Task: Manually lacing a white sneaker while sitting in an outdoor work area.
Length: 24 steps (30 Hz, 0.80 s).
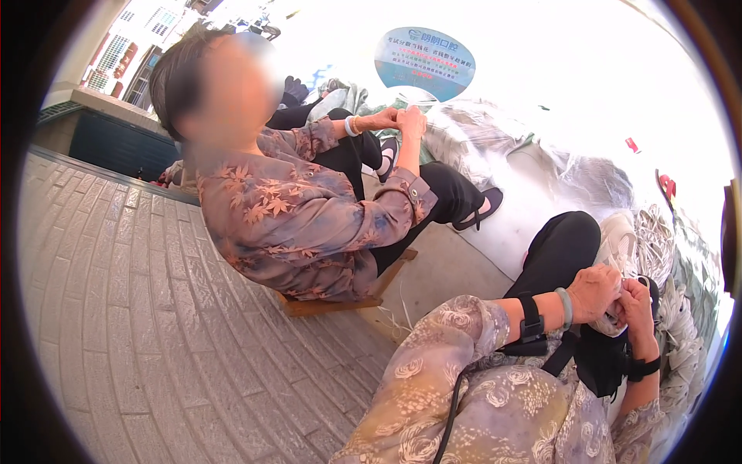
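At the lower right, my left hand and my right hand meet above my lap. The fingers of both are closed in a pinch on a thin whitish strand or strip, too washed out to name surely. Pale, cloth-like material rises just beyond my fingers and also shows below them. Beside it hangs a bundle of white cords. My left wrist carries a pale bangle and a black strap; another black strap is round my right wrist.
At my left a person in a leaf-patterned shirt sits on a low wooden stool, their hands together. A round blue fan is just beyond them. Plastic-wrapped bundles and a red-handled tool lie farther off.
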{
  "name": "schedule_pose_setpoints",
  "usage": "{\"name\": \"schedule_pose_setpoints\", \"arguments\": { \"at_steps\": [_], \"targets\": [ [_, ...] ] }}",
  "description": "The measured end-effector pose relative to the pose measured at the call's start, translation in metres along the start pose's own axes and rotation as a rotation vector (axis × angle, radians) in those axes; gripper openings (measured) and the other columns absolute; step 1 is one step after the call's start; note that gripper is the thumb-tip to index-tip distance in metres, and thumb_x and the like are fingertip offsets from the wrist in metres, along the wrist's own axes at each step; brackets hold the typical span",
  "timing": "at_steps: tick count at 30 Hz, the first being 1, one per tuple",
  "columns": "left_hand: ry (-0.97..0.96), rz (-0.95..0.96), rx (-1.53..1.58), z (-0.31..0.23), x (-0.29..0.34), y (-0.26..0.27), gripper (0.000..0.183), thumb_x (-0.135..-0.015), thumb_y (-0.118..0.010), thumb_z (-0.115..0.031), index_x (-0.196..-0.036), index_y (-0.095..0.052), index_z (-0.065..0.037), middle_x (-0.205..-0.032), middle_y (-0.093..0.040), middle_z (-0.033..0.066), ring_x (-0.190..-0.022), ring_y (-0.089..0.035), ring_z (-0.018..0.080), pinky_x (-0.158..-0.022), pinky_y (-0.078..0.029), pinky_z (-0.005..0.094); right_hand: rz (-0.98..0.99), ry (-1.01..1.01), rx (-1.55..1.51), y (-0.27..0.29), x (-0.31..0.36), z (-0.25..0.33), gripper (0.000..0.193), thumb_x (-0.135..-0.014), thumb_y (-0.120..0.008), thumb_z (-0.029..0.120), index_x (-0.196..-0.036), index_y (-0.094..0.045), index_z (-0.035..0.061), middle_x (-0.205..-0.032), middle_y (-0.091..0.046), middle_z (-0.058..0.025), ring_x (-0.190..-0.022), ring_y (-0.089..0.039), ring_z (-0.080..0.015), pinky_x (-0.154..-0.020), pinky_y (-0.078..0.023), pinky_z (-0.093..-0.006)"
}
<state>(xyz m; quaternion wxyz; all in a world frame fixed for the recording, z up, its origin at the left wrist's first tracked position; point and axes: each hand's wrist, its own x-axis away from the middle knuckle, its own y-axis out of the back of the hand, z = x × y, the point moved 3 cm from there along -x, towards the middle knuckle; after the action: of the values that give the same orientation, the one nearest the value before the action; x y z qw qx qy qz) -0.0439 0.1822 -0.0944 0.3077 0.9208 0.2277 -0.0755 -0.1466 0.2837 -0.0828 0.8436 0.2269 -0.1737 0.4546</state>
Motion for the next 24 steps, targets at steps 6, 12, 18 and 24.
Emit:
{"name": "schedule_pose_setpoints", "arguments": {
  "at_steps": [6,12,18,24],
  "targets": [
    [0.074,-0.029,0.224,0.015,0.003,0.023,0.017,-0.079,-0.067,-0.012,-0.075,-0.056,0.0,-0.073,-0.06,0.0095,-0.068,-0.058,0.021,-0.065,-0.046,0.0312,-0.017,0.285,0.268,0.0,0.022,0.012,0.018,-0.081,-0.051,0.009,-0.068,-0.052,-0.0019,-0.053,-0.045,-0.003,-0.052,-0.042,-0.0079,-0.048,-0.037,-0.0277],
    [0.557,0.131,1.026,0.019,-0.011,0.037,0.016,-0.088,-0.06,-0.013,-0.096,-0.067,-0.001,-0.092,-0.068,0.0059,-0.081,-0.06,0.0083,-0.077,-0.047,0.0221,-0.007,0.064,0.16,0.056,0.088,-0.016,0.018,-0.084,-0.054,0.01,-0.069,-0.054,0.0,-0.054,-0.047,-0.0007,-0.051,-0.044,-0.0068,-0.047,-0.038,-0.026],
    [0.556,0.087,0.83,0.011,-0.014,0.02,0.013,-0.088,-0.061,-0.008,-0.092,-0.066,0.003,-0.081,-0.065,0.0004,-0.069,-0.054,0.0047,-0.065,-0.046,0.0206,0.033,-0.041,-0.044,0.084,0.132,-0.053,0.019,-0.09,-0.055,0.015,-0.075,-0.057,0.0045,-0.058,-0.05,0.0038,-0.05,-0.044,-0.0027,-0.045,-0.035,-0.02],
    [-0.148,-0.142,-0.158,-0.026,-0.021,0.031,0.032,-0.076,-0.066,-0.012,-0.101,-0.055,0.003,-0.098,-0.059,0.0157,-0.087,-0.058,0.0273,-0.075,-0.047,0.0354,0.045,0.0,0.039,0.081,0.11,-0.052,0.023,-0.09,-0.058,0.016,-0.072,-0.059,0.0022,-0.057,-0.05,0.0047,-0.048,-0.042,-0.0029,-0.043,-0.035,-0.0201]
  ]
}}
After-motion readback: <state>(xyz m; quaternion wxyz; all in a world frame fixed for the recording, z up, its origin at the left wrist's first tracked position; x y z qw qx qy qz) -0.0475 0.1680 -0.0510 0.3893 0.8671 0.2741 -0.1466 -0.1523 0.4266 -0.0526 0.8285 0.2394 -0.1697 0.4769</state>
